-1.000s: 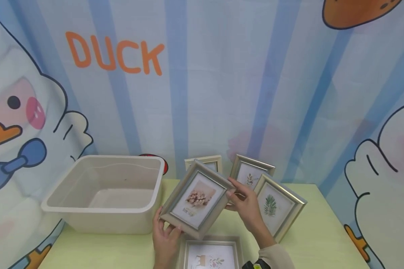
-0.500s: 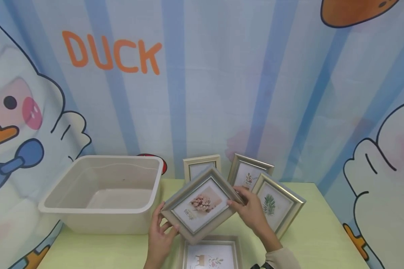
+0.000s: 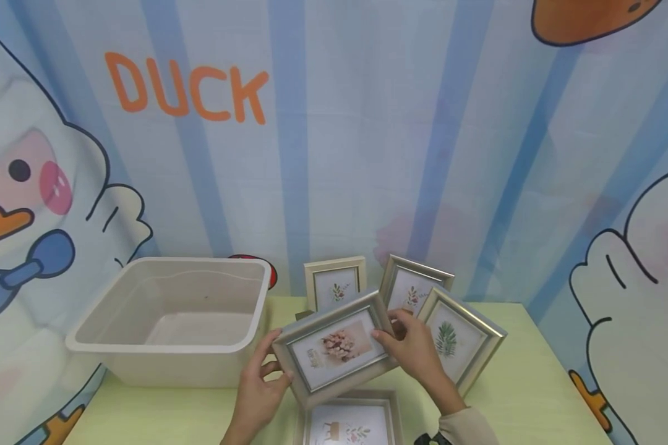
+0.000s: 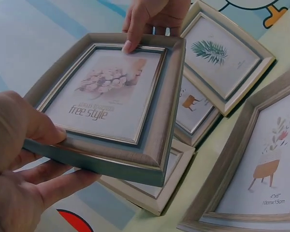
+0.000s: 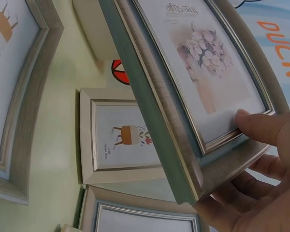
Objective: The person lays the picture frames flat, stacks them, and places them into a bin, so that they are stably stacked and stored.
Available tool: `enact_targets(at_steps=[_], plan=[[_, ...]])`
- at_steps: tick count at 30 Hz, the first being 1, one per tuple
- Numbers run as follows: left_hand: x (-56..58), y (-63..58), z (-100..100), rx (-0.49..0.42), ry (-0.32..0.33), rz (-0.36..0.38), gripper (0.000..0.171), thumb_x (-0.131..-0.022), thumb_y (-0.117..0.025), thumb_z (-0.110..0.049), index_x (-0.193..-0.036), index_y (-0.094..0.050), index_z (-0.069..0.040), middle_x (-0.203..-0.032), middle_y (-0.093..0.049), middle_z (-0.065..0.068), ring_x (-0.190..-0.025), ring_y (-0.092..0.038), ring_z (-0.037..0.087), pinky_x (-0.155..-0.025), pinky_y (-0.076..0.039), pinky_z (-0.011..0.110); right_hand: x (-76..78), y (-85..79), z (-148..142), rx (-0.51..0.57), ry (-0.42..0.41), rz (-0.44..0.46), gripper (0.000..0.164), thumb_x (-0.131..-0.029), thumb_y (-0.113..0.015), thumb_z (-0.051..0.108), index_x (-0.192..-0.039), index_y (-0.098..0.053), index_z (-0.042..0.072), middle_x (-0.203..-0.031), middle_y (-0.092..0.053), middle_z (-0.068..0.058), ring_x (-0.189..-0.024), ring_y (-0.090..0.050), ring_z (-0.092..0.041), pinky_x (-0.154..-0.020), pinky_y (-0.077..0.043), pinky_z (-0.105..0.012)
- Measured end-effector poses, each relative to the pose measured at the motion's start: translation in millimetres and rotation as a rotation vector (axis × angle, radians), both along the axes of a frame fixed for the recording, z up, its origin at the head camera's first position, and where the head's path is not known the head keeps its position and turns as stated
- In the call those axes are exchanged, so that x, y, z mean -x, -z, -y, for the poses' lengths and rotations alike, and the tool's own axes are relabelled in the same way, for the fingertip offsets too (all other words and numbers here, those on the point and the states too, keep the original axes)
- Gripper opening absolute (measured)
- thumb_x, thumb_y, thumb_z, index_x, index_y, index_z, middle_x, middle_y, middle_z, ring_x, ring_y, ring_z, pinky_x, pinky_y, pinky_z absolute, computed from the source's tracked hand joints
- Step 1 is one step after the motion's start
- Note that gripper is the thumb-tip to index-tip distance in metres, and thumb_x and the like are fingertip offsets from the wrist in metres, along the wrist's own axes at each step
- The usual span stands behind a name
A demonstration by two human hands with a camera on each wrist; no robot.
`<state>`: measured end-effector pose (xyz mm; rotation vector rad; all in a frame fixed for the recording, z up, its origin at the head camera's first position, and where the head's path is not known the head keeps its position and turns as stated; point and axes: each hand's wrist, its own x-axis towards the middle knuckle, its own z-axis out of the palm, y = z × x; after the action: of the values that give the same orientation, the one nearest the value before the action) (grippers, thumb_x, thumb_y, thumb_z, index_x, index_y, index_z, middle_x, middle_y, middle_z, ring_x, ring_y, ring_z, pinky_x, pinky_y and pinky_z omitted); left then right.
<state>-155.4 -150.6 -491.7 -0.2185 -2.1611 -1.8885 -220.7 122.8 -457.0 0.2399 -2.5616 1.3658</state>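
Note:
Both hands hold up a grey-brown picture frame (image 3: 339,346) with a bouquet print, tilted over the table. My left hand (image 3: 258,389) pinches its left end, thumb (image 4: 55,134) on the front border and fingers beneath. At the opposite end, my right hand (image 3: 417,349) grips the border, its thumb (image 5: 249,121) reaching over the front and its fingers behind. Just below lies another picture frame (image 3: 349,423) with a plant print, partly cut off by the view's bottom edge. A cream picture frame (image 3: 336,285) stands behind the held one, which covers its lower part.
An open beige plastic bin (image 3: 167,364) stands on the left of the pale green table (image 3: 534,383). Right of the hands, a picture frame with a leaf print (image 3: 446,340) leans in front of a bronze-edged picture frame (image 3: 414,285). A printed curtain (image 3: 362,154) hangs behind.
The held frame has turned clockwise, its long side now nearer level, and its top has dropped, showing more of the cream frame. My left hand shifted slightly left; my right hand moved slightly down.

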Motion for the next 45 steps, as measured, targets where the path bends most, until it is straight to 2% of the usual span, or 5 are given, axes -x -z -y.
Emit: enact_targets(at_steps=[10,19,24,36,45], plan=[[-3.3,-0.4,-5.0,0.057,-0.024,-0.059,0.080,-0.074,-0.065,0.026,-0.144,-0.047,-0.010,-0.126,-0.056,0.025,-0.092,-0.070,0.013,-0.071,-0.063,0.028,-0.8,5.3,-4.6,-0.030,-0.018,0.039,0.024,-0.083,-0.080,0.018,-0.100,-0.070,0.005,-0.084,-0.074,-0.010,-0.074,-0.066,-0.015,-0.067,-0.057,-0.030],[-5.8,3.6,-6.8,0.341,-0.144,-0.343,0.083,-0.066,-0.071,0.028,-0.139,-0.054,-0.009,-0.116,-0.065,0.017,-0.084,-0.070,0.027,-0.068,-0.060,0.020,6.1,-16.0,-8.9,0.036,-0.203,0.218,0.027,-0.089,-0.074,0.019,-0.112,-0.069,0.006,-0.094,-0.065,-0.009,-0.074,-0.063,-0.018,-0.062,-0.058,-0.030],[-6.1,5.0,-7.1,0.397,-0.156,-0.444,0.086,-0.063,-0.072,0.029,-0.138,-0.055,-0.009,-0.109,-0.065,0.013,-0.085,-0.071,0.029,-0.067,-0.061,0.021,4.7,-21.8,-10.3,0.074,-0.225,0.309,0.029,-0.089,-0.074,0.015,-0.114,-0.069,0.003,-0.096,-0.067,-0.011,-0.080,-0.065,-0.020,-0.064,-0.062,-0.035],[-5.9,11.7,-8.3,0.387,-0.152,-0.460,0.089,-0.061,-0.070,0.032,-0.138,-0.056,-0.011,-0.111,-0.066,0.013,-0.087,-0.071,0.029,-0.069,-0.060,0.017,1.4,-15.0,-19.4,0.154,-0.330,0.371,0.032,-0.089,-0.073,0.013,-0.116,-0.067,-0.003,-0.096,-0.070,-0.013,-0.089,-0.067,-0.022,-0.070,-0.064,-0.042],[-0.1,12.0,-5.7,0.382,-0.147,-0.514,0.079,-0.066,-0.071,0.029,-0.135,-0.059,-0.008,-0.110,-0.067,0.010,-0.094,-0.070,0.026,-0.071,-0.061,0.020,-5.0,0.6,-21.9,0.160,-0.309,0.311,0.032,-0.088,-0.074,0.016,-0.112,-0.067,-0.005,-0.089,-0.070,-0.011,-0.082,-0.067,-0.021,-0.070,-0.064,-0.039]])
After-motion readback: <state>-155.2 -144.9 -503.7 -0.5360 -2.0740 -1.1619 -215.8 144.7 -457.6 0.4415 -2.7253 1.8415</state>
